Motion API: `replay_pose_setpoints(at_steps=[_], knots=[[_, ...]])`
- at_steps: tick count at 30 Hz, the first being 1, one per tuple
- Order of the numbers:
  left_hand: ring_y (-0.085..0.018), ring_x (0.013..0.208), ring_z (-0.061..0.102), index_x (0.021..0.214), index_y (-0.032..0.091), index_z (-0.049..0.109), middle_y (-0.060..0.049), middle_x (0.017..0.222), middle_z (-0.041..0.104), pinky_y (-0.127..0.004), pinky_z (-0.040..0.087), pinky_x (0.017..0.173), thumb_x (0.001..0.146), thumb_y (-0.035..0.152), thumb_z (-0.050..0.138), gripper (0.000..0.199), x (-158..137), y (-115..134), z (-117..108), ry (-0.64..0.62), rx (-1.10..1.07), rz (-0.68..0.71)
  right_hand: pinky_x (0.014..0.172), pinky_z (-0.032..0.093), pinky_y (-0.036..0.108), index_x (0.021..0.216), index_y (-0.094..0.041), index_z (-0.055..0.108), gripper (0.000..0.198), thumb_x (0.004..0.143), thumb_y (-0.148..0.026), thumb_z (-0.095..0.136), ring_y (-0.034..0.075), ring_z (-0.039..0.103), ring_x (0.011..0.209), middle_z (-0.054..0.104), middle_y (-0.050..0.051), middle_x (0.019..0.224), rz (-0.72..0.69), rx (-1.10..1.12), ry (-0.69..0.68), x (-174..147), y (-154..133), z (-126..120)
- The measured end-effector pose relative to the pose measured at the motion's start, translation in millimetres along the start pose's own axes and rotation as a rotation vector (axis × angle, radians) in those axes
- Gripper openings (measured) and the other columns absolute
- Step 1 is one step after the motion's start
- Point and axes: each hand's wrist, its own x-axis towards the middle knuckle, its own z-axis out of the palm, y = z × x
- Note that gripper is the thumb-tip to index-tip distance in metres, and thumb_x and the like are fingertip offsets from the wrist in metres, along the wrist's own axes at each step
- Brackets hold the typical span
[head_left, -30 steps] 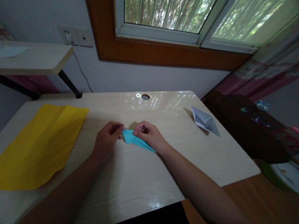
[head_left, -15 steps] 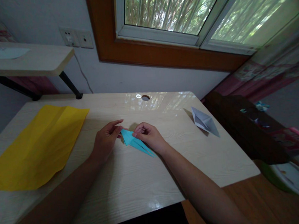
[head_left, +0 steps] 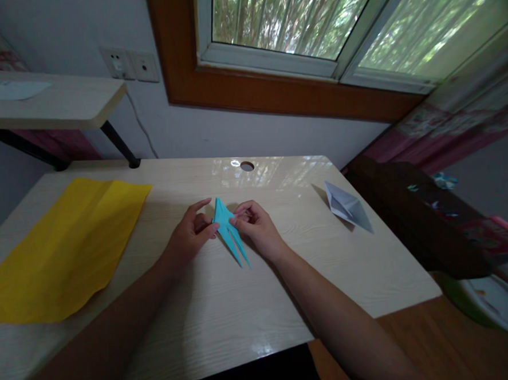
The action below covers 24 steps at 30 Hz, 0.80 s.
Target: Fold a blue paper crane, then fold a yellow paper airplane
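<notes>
A folded piece of turquoise paper [head_left: 224, 219] is held just above the middle of the desk. One pointed end is up, and two narrow points hang down toward me with a slit between them. My left hand [head_left: 194, 228] pinches its left edge between thumb and fingers, the index finger stretched out above. On the opposite edge, my right hand [head_left: 255, 224] grips the paper with the thumb on its front. Some of the fingers behind the paper are hidden.
A large yellow sheet [head_left: 72, 247] lies on the desk [head_left: 244, 316] at left. Toward the right edge sits a white folded paper boat [head_left: 350, 207]. A raised shelf [head_left: 51, 105] stands back left, and a cable hole [head_left: 247, 166] is near the back edge.
The turquoise paper has turned from lying slanted to nearly upright, its two points swinging left. My left hand has come onto its left edge; my right hand has shifted slightly.
</notes>
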Motion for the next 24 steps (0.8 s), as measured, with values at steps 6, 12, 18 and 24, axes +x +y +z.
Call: replay_pose_setpoints(at_steps=[6,12,18,24], knots=[[-0.012,0.068,0.062,0.134,0.02,0.05,0.006,0.074,0.06,-0.027,0.055,0.071,0.083,0.029,0.074,0.058,0.5,4.0,-1.8,0.036,0.039,0.025,0.068,0.051,0.026,0.098,-0.025,0.056,0.035,0.078,-0.038,0.082,0.012,0.059,0.071,0.062,-0.004,0.081,-0.012,0.043,-0.113,-1.1,3.3,2.5],[-0.012,0.065,0.061,0.126,0.022,0.057,0.007,0.07,0.059,-0.024,0.052,0.066,0.085,0.03,0.072,0.044,-0.6,6.0,-2.0,0.007,0.088,0.021,0.068,0.052,0.027,0.111,-0.027,0.062,0.032,0.087,-0.044,0.074,0.013,0.061,0.076,0.065,-0.001,0.086,-0.055,-0.064,-0.182,-4.5,3.0,1.8],[-0.013,0.07,0.064,0.123,0.022,0.062,0.003,0.078,0.065,-0.026,0.054,0.07,0.092,0.035,0.064,0.034,-2.5,7.0,-3.9,0.02,0.148,0.034,0.07,0.055,0.028,0.114,-0.026,0.067,0.03,0.09,-0.044,0.07,0.014,0.063,0.075,0.068,0.0,0.086,-0.024,-0.075,-0.195,-5.8,0.4,2.5],[-0.016,0.078,0.069,0.123,0.022,0.063,-0.001,0.09,0.071,-0.031,0.058,0.076,0.099,0.037,0.055,0.03,-3.3,3.1,-4.5,0.033,0.15,0.051,0.071,0.057,0.031,0.111,-0.026,0.071,0.029,0.088,-0.045,0.07,0.015,0.065,0.076,0.07,0.001,0.086,-0.024,-0.103,-0.103,-3.2,-1.0,1.9]])
